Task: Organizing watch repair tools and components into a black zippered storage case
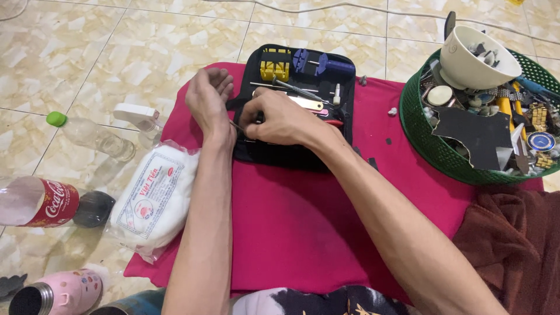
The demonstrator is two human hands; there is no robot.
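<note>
Thin metal tool [238, 126] pinched in right fingers [252, 121], beside left wrist [217, 123]

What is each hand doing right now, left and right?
Left hand: loosely curled, wrist bent, holding nothing visible, above the open black zip-up tool case.
Right hand: closed, pinching a thin metal tool toward the left wrist.

Both hands meet over an open black tool case [303, 149] on a pink cloth [303, 233] spread on the tiled floor. The right hand [280, 119] pinches a thin metal tool [236, 126] against the left hand [209, 96]. A green basket [431, 146] of watch parts sits to the right.
</note>
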